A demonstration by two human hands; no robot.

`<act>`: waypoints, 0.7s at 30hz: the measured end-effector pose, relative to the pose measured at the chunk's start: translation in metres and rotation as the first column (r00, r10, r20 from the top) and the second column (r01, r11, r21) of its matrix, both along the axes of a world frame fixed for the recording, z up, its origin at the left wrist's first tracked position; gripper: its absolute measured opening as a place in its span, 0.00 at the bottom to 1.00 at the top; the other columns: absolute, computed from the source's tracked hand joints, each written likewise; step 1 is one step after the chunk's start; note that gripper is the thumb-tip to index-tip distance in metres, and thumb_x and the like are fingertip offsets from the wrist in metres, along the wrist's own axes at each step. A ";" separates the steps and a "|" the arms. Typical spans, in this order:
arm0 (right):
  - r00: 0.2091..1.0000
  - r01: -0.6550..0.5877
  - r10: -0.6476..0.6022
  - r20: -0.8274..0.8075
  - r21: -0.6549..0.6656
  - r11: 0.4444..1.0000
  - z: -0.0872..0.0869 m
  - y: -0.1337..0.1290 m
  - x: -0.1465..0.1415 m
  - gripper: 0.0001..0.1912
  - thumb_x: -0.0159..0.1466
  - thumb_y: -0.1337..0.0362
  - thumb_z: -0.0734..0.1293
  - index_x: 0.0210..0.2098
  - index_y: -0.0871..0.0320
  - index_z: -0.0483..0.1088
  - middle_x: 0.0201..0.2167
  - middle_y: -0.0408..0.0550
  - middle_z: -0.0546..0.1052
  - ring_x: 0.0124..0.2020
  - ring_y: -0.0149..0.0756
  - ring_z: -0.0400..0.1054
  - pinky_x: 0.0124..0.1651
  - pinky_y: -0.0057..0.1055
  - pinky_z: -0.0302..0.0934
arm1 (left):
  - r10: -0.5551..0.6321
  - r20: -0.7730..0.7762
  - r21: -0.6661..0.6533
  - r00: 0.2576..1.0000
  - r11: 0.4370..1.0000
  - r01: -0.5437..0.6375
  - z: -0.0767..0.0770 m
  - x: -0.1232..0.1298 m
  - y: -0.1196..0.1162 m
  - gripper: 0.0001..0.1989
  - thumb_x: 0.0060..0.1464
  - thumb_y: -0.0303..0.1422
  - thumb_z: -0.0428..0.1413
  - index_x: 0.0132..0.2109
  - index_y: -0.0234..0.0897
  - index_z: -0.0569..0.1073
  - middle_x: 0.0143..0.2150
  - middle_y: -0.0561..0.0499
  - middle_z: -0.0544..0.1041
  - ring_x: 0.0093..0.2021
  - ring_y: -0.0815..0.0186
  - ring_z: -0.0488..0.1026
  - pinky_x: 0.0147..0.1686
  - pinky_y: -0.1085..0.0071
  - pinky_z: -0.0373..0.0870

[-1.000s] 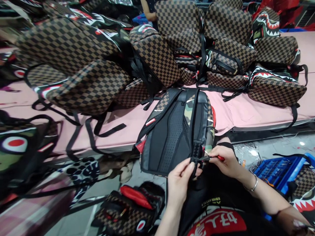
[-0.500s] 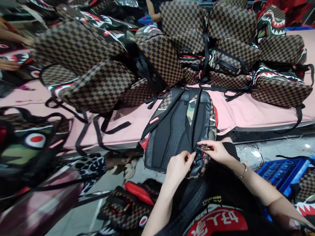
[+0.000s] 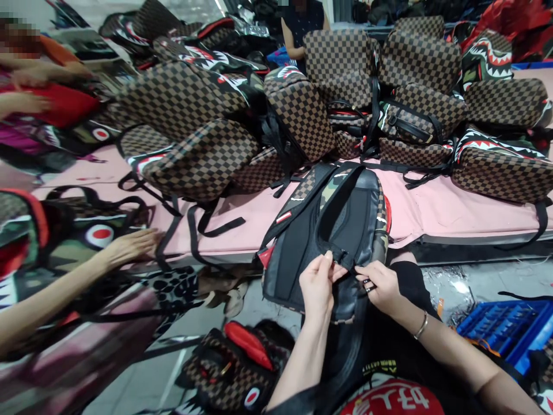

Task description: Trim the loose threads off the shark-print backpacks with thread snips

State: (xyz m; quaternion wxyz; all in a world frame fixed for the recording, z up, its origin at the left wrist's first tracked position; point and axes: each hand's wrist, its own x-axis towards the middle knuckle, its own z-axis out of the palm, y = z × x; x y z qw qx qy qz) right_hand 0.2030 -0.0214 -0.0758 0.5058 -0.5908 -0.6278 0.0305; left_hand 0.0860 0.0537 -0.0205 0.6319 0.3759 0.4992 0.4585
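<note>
A checkered and camouflage backpack (image 3: 287, 268) lies back panel up, its near end toward my body. My left hand (image 3: 317, 282) pinches the lower end of its padded shoulder strap (image 3: 330, 216), by the black buckle (image 3: 340, 255). Just to the right, my right hand (image 3: 381, 286) is closed on the black webbing (image 3: 355, 268) running from that buckle. Something small and dark shows between the right fingers; I cannot make out what it is. The strap bows up off the back panel in a loop.
Checkered backpacks (image 3: 203, 155) are heaped along the pink tabletop (image 3: 242, 239). A co-worker's arm (image 3: 99, 262) reaches in at left over another bag. More bags (image 3: 224, 369) lie below, and a blue crate (image 3: 496, 325) stands on the floor at right.
My hands have drawn the shoulder strap's end and buckle up off the backpack's near corner, and the strap now bows out. A co-worker's arm has come in at left. The view has shifted.
</note>
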 end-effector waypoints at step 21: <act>0.723 -0.417 0.393 0.568 -0.094 0.904 0.070 0.035 0.060 0.13 0.64 0.67 0.57 0.41 0.56 0.71 0.37 0.49 0.74 0.27 0.28 0.65 0.28 0.26 0.56 | -0.176 -0.239 0.196 0.955 0.954 0.225 0.008 0.001 -0.006 0.14 0.46 0.41 0.57 0.27 0.33 0.71 0.20 0.57 0.67 0.22 0.71 0.69 0.23 0.77 0.69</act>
